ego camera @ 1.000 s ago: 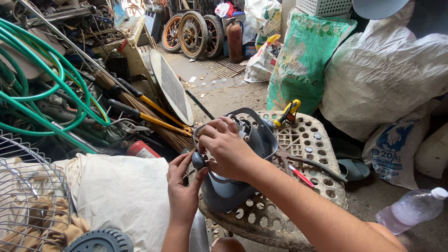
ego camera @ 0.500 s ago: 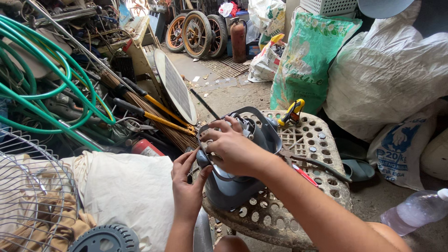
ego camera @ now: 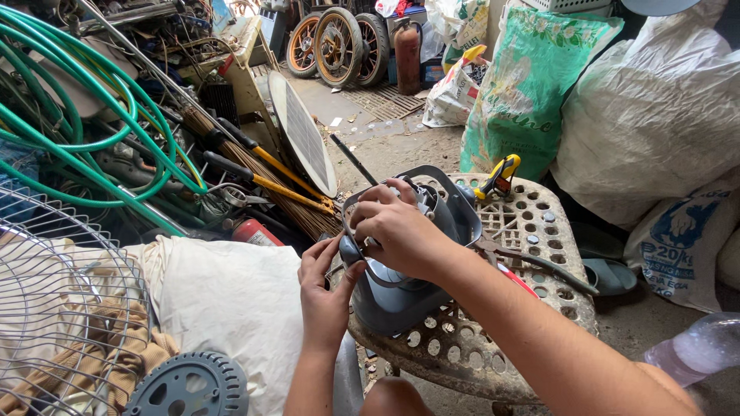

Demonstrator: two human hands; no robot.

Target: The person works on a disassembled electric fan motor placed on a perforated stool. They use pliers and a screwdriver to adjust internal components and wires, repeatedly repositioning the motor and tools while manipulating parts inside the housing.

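Cluttered scrapyard, w/ fan motor housing (ego camera: 401,285) at the perforated stool's (ego camera: 539,231) left edge. Keep your right hand (ego camera: 397,231) clamped on its top; left hand (ego camera: 324,289) fingers apart, bracing the side.

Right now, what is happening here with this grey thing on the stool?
A person works with both bare hands on a grey fan motor housing that sits on a worn perforated plastic stool. The right hand grips its top, and the left hand touches its side from below. A yellow-handled tool lies on the stool behind it. A wire fan guard and green hoses lie to the left.
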